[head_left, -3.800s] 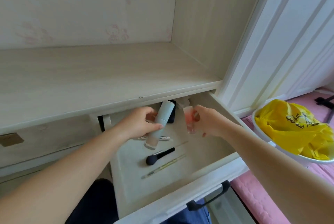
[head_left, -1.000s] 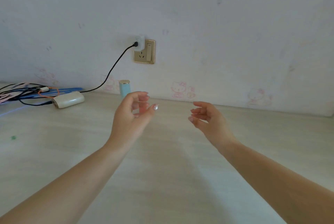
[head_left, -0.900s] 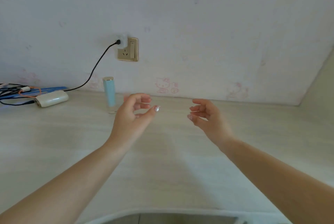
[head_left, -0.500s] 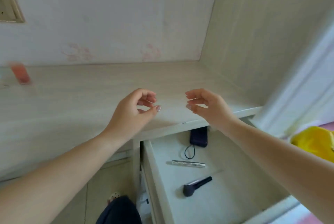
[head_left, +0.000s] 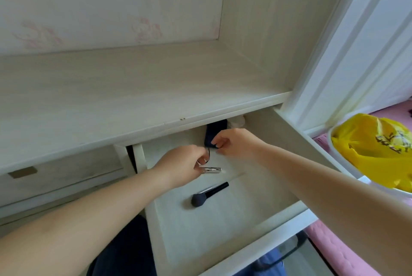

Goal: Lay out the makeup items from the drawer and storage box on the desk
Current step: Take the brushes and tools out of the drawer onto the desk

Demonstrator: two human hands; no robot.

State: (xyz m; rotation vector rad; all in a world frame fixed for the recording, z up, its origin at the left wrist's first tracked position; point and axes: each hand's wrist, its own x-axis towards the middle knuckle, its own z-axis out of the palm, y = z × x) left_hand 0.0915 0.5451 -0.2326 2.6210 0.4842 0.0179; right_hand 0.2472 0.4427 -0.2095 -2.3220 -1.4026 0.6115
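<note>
Dark blue pouch (head_left: 213, 134) lies at the open drawer (head_left: 223, 220)'s back, so the right hand (head_left: 231, 144) pinches its near end; the left hand (head_left: 181, 165) pinches a silver tube (head_left: 213, 170), ready for lifting.

Yellow bag (head_left: 374, 153): I saw dark printed characters on its top side, but they were too creased and blurred for me to read.
Back wall (head_left: 111, 8): it bore faint pink drawings only; I made out no words or numbers.
Drawer (head_left: 200, 242): I could read no label, brand or number on the things lying in it, nor on the drawer itself.
Desk (head_left: 111, 88): I found no writing on it.
</note>
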